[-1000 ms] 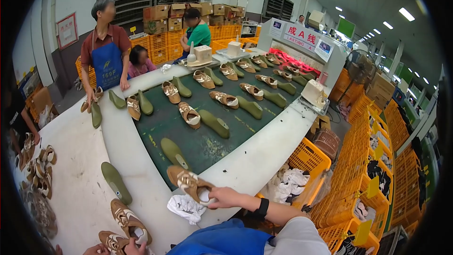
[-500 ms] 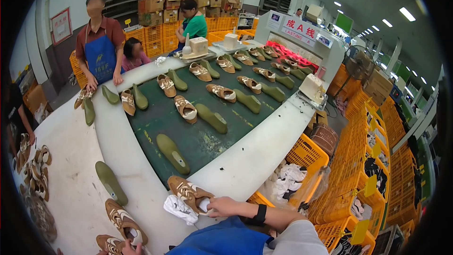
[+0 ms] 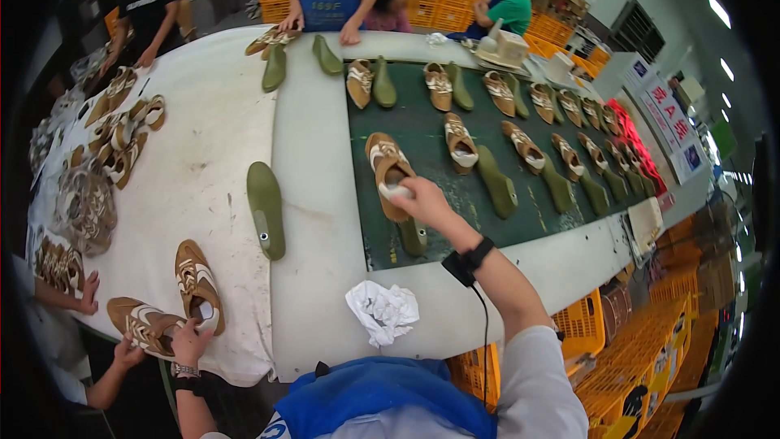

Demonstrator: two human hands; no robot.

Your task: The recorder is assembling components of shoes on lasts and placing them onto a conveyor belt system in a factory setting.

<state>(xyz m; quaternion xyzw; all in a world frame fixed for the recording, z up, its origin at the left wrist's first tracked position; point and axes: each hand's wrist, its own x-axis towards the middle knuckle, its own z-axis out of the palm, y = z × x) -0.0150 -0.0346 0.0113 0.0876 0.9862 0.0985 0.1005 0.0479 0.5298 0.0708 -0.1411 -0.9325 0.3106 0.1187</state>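
My right hand [image 3: 426, 205] grips the heel of a brown sneaker with white stripes [image 3: 382, 154], held over the green conveyor belt [image 3: 455, 240]. The sneaker partly covers a green shoe last [image 3: 413, 238]. At the lower left, my left hand [image 3: 190, 344] has its fingers closed on the heel of another brown sneaker [image 3: 193, 275], whose toe points away from me. Beside it lies a third sneaker [image 3: 145, 321], touched by a co-worker's hand [image 3: 127, 353]. Another green last [image 3: 266, 203] rests on the white table, sole up.
Rows of sneakers and lasts stand along the belt. A crumpled white wad [image 3: 382, 313] lies on the table edge near me. More sneakers [image 3: 122, 134] are heaped at the left. Co-workers stand across the table; yellow crates [image 3: 642, 349] fill the right side.
My view has turned left. My right hand has carried its sneaker from the table edge, beside the white wad, onto the belt area. My left hand remains by the lower-left sneakers.
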